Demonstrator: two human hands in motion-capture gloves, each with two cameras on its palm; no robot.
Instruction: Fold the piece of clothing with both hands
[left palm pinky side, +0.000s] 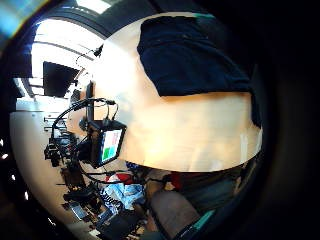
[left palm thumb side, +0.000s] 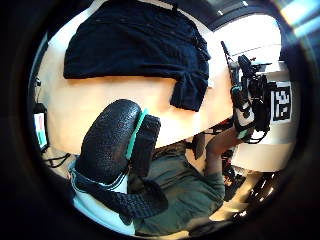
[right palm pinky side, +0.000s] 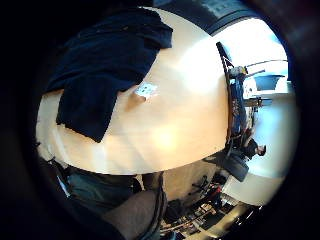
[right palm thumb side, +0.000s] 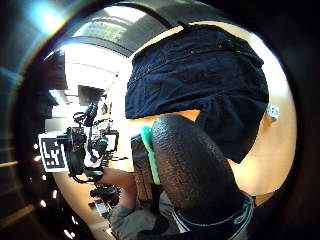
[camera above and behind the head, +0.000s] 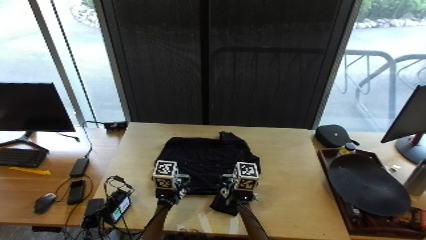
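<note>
A black garment (camera above and behind the head: 208, 162) of soft, matte cloth lies flat in a roughly square shape at the middle of a light wooden desk (camera above and behind the head: 286, 150), with one narrow flap trailing off its near right corner toward the person and a small bump of cloth at its far edge. The left hand (camera above and behind the head: 166, 186) and the right hand (camera above and behind the head: 241, 187), both in textured black gloves, hang over the garment's near edge, each largely hidden from above. Whether their fingers are spread, pressed together or pinching the cloth cannot be told.
</note>
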